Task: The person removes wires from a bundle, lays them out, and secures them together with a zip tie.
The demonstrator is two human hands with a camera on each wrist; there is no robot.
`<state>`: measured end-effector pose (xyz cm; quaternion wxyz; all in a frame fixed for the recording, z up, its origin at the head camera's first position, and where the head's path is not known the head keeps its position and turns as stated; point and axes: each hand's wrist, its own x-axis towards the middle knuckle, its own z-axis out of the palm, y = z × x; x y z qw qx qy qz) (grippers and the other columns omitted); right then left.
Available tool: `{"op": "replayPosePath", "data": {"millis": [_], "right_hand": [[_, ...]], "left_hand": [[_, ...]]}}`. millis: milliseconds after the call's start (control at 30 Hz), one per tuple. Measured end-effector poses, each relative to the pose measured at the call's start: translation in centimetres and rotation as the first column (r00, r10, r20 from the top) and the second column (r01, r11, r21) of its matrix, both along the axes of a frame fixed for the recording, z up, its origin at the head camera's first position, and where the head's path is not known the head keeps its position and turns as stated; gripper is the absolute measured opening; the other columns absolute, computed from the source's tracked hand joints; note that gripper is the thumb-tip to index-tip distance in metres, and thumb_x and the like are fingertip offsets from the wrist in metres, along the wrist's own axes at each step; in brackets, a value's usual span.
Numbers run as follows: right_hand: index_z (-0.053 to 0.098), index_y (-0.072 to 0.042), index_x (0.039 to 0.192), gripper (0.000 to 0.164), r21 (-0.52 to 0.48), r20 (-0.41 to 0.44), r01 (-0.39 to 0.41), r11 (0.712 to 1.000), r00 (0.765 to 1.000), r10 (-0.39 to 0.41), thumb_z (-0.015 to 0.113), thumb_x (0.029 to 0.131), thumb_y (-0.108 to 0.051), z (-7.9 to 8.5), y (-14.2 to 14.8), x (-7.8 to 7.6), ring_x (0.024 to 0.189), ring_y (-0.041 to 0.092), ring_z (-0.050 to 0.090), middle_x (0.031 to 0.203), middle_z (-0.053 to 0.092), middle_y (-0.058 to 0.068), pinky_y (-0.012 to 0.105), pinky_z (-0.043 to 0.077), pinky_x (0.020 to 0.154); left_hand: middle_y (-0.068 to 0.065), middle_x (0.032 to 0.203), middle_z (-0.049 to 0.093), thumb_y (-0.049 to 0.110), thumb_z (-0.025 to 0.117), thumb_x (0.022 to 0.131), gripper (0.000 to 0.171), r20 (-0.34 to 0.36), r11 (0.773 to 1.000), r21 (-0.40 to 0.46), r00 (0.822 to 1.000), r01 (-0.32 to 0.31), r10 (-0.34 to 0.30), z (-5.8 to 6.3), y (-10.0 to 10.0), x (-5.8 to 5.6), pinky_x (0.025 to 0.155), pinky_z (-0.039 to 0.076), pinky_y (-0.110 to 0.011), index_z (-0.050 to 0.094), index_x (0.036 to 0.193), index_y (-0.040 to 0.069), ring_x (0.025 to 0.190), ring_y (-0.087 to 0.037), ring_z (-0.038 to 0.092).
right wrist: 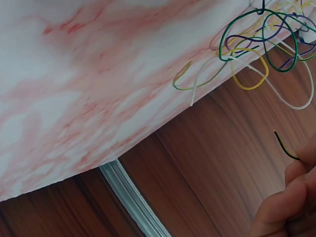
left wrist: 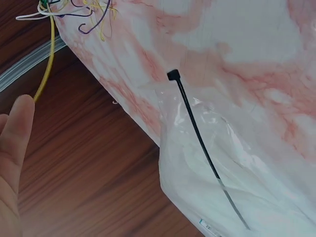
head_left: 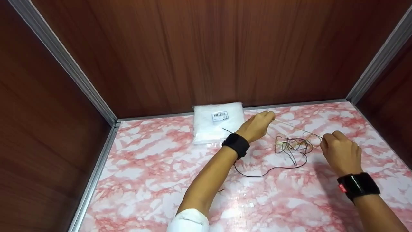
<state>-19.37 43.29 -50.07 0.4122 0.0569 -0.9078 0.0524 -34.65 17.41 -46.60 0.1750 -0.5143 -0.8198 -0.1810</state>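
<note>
Head view: one wire (head_left: 299, 129), straight, slanting from left hand (head_left: 257, 125) near the desk's (head_left: 145, 180) rear edge to right hand (head_left: 342, 151), nearer the right edge, both pinching it; tangle (head_left: 294, 146) on its near side, closer to right hand; packet (head_left: 206, 129) at rear edge. Left wrist view: yellow wire at fingertips, tie (left wrist: 198, 130) on packet. Right wrist view: wire end (right wrist: 281, 145) protruding from grasping fingers.

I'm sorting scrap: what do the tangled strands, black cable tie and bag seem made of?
Tangled strands: probably plastic-coated wire, since they look smooth, solidly coloured and hold curves; core unseen. Black cable tie: likely smooth nylon or similar plastic, judging by its slim strap and blocky head. Bag: seemingly clear, glossy plastic film, from highlights and wrinkles.
</note>
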Motion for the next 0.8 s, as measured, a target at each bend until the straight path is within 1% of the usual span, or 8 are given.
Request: {"op": "replayPosePath", "data": {"millis": [133, 267, 333, 467, 567, 667, 800], "right_hand": [[0.056, -0.005, 0.067, 0.017, 0.003, -0.009, 0.005, 1.000, 1.000, -0.005, 0.059, 0.084, -0.005, 0.1, 0.0, -0.1, 0.041, 0.028, 0.042, 0.066, 0.043, 0.004, 0.051, 0.032, 0.034], [0.056, -0.004, 0.066, 0.017, 0.004, -0.019, 0.016, 1.000, 1.000, -0.016, 0.058, 0.084, -0.004, 0.4, -0.1, 0.0, 0.040, 0.028, 0.041, 0.065, 0.042, 0.004, 0.050, 0.031, 0.033], [0.056, -0.004, 0.067, 0.016, -0.001, -0.018, 0.022, 1.000, 1.000, -0.022, 0.058, 0.083, -0.003, 0.6, -0.1, 0.2, 0.040, 0.029, 0.041, 0.065, 0.042, 0.004, 0.051, 0.030, 0.033], [0.055, -0.003, 0.068, 0.013, -0.021, 0.002, 0.042, 0.999, 0.999, -0.042, 0.060, 0.081, 0.000, 1.0, 0.5, 0.7, 0.040, 0.031, 0.042, 0.066, 0.043, 0.005, 0.052, 0.030, 0.034], [0.056, -0.003, 0.070, 0.012, -0.041, 0.028, 0.060, 0.997, 0.998, -0.059, 0.061, 0.080, 0.000, 1.2, 1.1, 1.4, 0.042, 0.032, 0.043, 0.066, 0.044, 0.005, 0.052, 0.030, 0.035], [0.058, -0.001, 0.072, 0.010, -0.057, 0.045, 0.082, 0.995, 0.996, -0.079, 0.062, 0.081, -0.001, 1.2, 1.8, 2.0, 0.044, 0.034, 0.045, 0.067, 0.047, 0.008, 0.054, 0.031, 0.036], [0.058, 0.000, 0.071, 0.011, -0.078, 0.059, 0.129, 0.989, 0.990, -0.125, 0.060, 0.081, -0.002, 1.1, 2.7, 2.7, 0.047, 0.038, 0.046, 0.069, 0.048, 0.010, 0.055, 0.030, 0.037]], "left_hand": [[-0.002, 0.101, 0.059, -0.004, 0.051, 0.095, 0.018, -0.018, 1.000, 0.001, 1.000, -0.001, 0.001, 0.0, -0.8, -0.2, 0.080, 0.045, -0.016, 0.059, 0.106, 0.007, 0.094, -0.012, 0.060], [-0.002, 0.104, 0.058, -0.002, 0.050, 0.095, 0.019, -0.016, 1.000, -0.019, 1.000, -0.017, 0.017, 0.1, -1.3, -0.2, 0.079, 0.046, -0.017, 0.058, 0.108, 0.009, 0.092, -0.013, 0.062], [-0.002, 0.104, 0.057, -0.002, 0.051, 0.096, 0.018, -0.012, 1.000, -0.026, 1.000, -0.015, 0.015, 0.0, -1.3, -0.3, 0.078, 0.047, -0.017, 0.057, 0.108, 0.009, 0.091, -0.014, 0.062], [-0.003, 0.101, 0.054, -0.003, 0.050, 0.096, 0.017, -0.021, 0.999, -0.049, 1.000, 0.001, -0.002, -0.1, -0.9, -0.2, 0.073, 0.047, -0.018, 0.056, 0.108, 0.008, 0.085, -0.013, 0.061], [-0.002, 0.097, 0.052, -0.002, 0.050, 0.096, 0.016, -0.050, 0.997, -0.075, 0.999, -0.003, 0.000, -0.1, -0.6, -0.2, 0.066, 0.046, -0.019, 0.057, 0.107, 0.009, 0.076, -0.012, 0.058], [0.000, 0.096, 0.050, 0.000, 0.052, 0.095, 0.017, -0.088, 0.996, -0.082, 0.995, -0.043, 0.036, -0.1, -0.6, -0.1, 0.061, 0.047, -0.022, 0.058, 0.106, 0.012, 0.071, -0.012, 0.056], [0.002, 0.099, 0.051, 0.000, 0.054, 0.093, 0.021, -0.099, 0.991, -0.068, 0.989, -0.114, 0.107, -0.1, -0.9, -0.1, 0.059, 0.049, -0.025, 0.057, 0.109, 0.013, 0.071, -0.015, 0.060]]}}
